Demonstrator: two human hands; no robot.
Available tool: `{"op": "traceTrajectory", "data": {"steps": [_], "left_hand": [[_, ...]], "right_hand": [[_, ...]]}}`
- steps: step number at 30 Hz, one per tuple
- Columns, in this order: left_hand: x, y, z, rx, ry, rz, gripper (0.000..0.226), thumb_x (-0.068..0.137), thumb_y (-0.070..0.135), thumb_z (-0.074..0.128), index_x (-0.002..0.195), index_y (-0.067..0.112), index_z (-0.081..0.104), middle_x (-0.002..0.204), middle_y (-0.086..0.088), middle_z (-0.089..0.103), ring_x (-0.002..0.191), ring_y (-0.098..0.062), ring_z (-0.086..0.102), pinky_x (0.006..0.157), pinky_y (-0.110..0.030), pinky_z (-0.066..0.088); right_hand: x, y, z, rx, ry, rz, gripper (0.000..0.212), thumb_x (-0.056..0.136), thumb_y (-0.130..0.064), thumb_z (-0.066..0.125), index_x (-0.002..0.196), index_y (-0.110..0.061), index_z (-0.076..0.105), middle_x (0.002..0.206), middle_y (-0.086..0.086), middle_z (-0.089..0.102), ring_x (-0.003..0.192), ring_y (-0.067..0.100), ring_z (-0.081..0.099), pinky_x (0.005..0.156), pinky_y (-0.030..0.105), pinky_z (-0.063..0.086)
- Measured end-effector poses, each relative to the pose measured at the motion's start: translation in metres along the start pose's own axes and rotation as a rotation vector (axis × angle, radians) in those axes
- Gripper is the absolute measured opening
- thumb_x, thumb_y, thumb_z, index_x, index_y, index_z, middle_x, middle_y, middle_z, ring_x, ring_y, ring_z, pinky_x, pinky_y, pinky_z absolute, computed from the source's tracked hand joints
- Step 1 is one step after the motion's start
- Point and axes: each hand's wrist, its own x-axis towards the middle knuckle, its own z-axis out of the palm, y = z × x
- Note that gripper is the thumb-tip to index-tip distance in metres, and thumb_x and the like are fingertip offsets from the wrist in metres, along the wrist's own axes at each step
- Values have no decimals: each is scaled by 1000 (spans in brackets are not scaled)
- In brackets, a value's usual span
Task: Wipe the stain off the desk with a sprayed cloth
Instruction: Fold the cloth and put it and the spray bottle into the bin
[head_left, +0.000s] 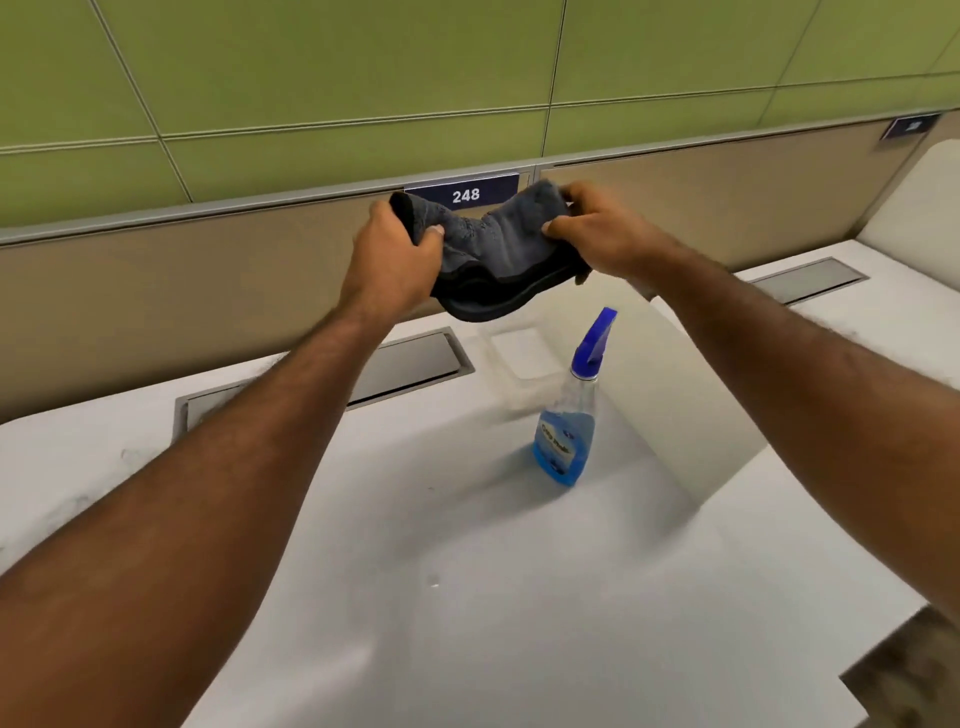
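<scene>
A dark grey cloth (493, 249) hangs in the air above the back of the white desk (467, 597). My left hand (392, 260) grips its left end and my right hand (597, 234) grips its right end, so the cloth sags between them. A clear spray bottle (566, 415) with blue liquid and a blue trigger head stands upright on the desk, below and slightly right of the cloth. A small faint spot (432, 581) shows on the desk surface nearer to me; faint grey smudges (130, 457) mark the desk at the left.
A grey metal cable flap (410, 364) is set into the desk behind my left forearm. A beige partition with a plate reading 248 (466, 196) runs along the back. A white divider panel (701, 395) rises at the right, with another desk and flap (810, 280) beyond.
</scene>
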Motion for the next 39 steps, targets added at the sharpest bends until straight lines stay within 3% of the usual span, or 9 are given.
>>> {"op": "traceTrajectory", "data": {"steps": [4, 11, 15, 18, 25, 29, 32, 35, 39], "left_hand": [[28, 6, 39, -31, -53, -74, 46, 89, 35, 60, 124, 9, 46, 120, -11, 61, 96, -33, 67, 79, -42, 59], [41, -20, 107, -105, -290, -278, 28, 90, 17, 57, 112, 0, 60, 107, -20, 68, 89, -31, 71, 53, -29, 56], [39, -43, 135, -177, -310, -318, 16, 87, 9, 63, 101, 2, 61, 105, -21, 68, 91, -35, 70, 75, -44, 62], [38, -58, 154, -184, -326, -340, 15, 85, 12, 67, 99, 11, 62, 101, -17, 70, 83, -33, 72, 69, -38, 62], [39, -83, 183, -134, -421, -439, 27, 92, 16, 61, 107, -6, 61, 104, -25, 70, 85, -38, 73, 81, -49, 60], [37, -90, 188, -26, -440, -393, 31, 93, 19, 63, 115, -3, 61, 102, -19, 70, 79, -32, 71, 60, -33, 59], [38, -95, 193, 29, -416, -356, 41, 89, 22, 69, 122, 0, 60, 103, -17, 69, 79, -30, 70, 70, -39, 61], [39, -98, 197, 22, -402, -362, 50, 84, 24, 75, 127, 3, 60, 102, -19, 72, 80, -30, 72, 78, -42, 61], [35, -100, 204, 86, -397, -318, 62, 77, 30, 82, 129, 6, 59, 112, -18, 69, 97, -31, 70, 81, -44, 60]], "right_hand": [[32, 36, -14, 45, -52, 95, 33, 97, -12, 54, 129, -7, 47, 100, 11, 60, 84, 28, 64, 57, 35, 56], [70, 123, 4, -87, -3, 255, 40, 92, -20, 63, 127, -5, 53, 107, 10, 61, 93, 22, 62, 80, 32, 56], [77, 163, 25, -216, 1, 288, 33, 88, -19, 65, 117, -3, 60, 105, 13, 65, 89, 26, 63, 75, 34, 53], [79, 189, 37, -301, -7, 295, 32, 86, -21, 66, 112, -2, 62, 106, 16, 67, 88, 26, 61, 75, 33, 49], [81, 227, 59, -393, -96, 265, 37, 83, -17, 74, 113, -2, 61, 110, 16, 67, 99, 32, 64, 86, 36, 52], [85, 233, 67, -464, -128, 252, 32, 82, -21, 75, 107, -7, 61, 94, 8, 63, 84, 23, 61, 74, 30, 48], [88, 239, 74, -586, -126, 219, 24, 82, -24, 74, 82, -14, 53, 77, 4, 60, 67, 17, 54, 65, 28, 42], [87, 249, 81, -652, -129, 205, 38, 82, -25, 73, 63, -20, 40, 61, -2, 51, 53, 10, 44, 53, 22, 34], [87, 258, 89, -671, -173, 187, 36, 83, -23, 72, 63, -16, 44, 57, -5, 45, 50, 7, 39, 47, 18, 26]]}}
